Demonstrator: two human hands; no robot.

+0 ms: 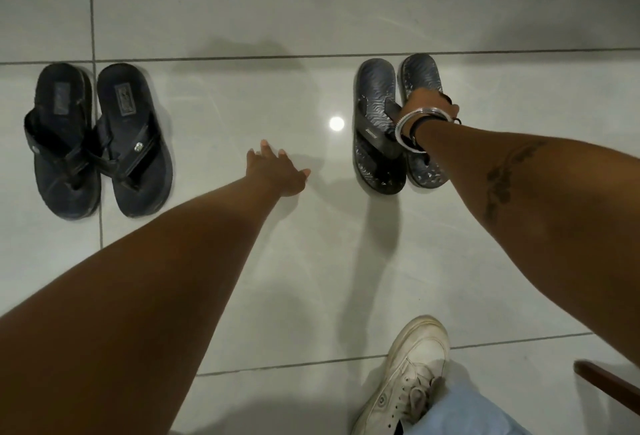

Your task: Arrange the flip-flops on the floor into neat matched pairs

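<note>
While my right hand (431, 105) grips the strap of the grey patterned flip-flop pair (394, 122) on the tiled floor (277, 261), my left hand (277, 171) hovers spread and empty; black flip-flop pair (98, 140) sits paired far left.

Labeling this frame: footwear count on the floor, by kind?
Plain black flip-flops: 2, side by side at left.
Wave-patterned grey flip-flops: 2, side by side at right, with the right hand on the right-hand one.
White sneaker: 1, worn, at the bottom edge.
Total: 5 pieces of footwear, 4 of them flip-flops.
</note>
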